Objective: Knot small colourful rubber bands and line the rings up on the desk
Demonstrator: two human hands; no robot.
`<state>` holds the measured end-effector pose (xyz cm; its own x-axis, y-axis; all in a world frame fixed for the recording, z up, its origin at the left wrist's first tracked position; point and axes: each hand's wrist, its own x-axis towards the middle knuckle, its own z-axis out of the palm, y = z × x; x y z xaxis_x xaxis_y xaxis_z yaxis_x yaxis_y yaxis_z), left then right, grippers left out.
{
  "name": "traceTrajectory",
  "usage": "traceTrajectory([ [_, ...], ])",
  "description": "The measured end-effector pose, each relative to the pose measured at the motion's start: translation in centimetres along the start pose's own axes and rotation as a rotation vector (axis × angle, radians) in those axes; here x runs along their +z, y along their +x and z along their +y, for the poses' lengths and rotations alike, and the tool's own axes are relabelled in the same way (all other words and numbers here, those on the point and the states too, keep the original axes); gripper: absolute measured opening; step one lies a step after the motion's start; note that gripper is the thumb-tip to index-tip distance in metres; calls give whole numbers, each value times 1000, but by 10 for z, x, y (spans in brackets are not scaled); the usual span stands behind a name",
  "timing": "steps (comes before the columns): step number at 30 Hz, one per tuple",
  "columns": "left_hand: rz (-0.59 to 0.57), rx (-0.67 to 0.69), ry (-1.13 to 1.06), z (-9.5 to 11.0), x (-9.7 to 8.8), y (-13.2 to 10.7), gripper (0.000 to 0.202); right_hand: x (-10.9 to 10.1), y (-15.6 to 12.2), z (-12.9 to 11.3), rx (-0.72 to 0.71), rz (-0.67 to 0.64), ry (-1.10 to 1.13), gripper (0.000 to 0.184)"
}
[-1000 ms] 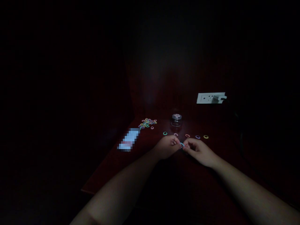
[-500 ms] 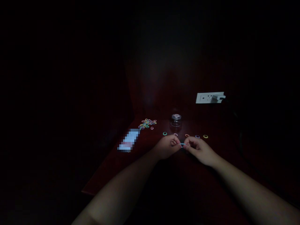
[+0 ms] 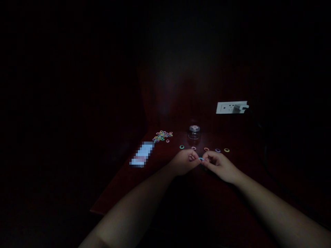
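The scene is very dark. My left hand (image 3: 184,161) and my right hand (image 3: 218,165) meet over a dark red table (image 3: 124,186), fingers curled. Both pinch a small blue ring (image 3: 201,159) between their fingertips. Just beyond the hands lies a row of single coloured rings: a green ring (image 3: 182,147), a pink ring (image 3: 193,148), a red ring (image 3: 206,149), a purple ring (image 3: 217,150) and a yellow ring (image 3: 227,150).
A heap of several coloured rings (image 3: 162,135) lies at the back left of the table. A small glass jar (image 3: 193,132) stands behind the row. A blurred white packet (image 3: 142,154) lies at the left. A white wall socket with a plug (image 3: 232,107) sits at the back right.
Both hands have shifted very slightly up in view and stay pinched on the blue ring; everything else is unchanged.
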<state>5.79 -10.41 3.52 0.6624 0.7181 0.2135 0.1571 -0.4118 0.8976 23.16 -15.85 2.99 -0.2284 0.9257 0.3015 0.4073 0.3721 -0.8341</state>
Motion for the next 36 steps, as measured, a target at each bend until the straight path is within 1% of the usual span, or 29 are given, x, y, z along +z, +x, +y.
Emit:
traceTrajectory([
  [5,-10,11,-17,-2,0,0,23,0,-2,-1,21,-21,35,20],
  [10,-11,13,-7,-3,0,0,26,-2,-3,-3,5,-24,35,22],
  [20,-25,5,9,4,0,-2,21,-2,-2,-1,2,-7,22,23],
  [24,-33,39,45,5,0,-4,19,-3,-2,-2,10,-5,27,25],
  [29,-45,80,70,3,-1,-2,12,-3,-1,-3,12,11,27,27],
  [32,-39,75,80,2,-2,-1,9,-3,-1,-3,16,18,30,28],
  [36,-20,75,87,4,-2,-1,10,-3,-2,-2,12,22,28,28],
])
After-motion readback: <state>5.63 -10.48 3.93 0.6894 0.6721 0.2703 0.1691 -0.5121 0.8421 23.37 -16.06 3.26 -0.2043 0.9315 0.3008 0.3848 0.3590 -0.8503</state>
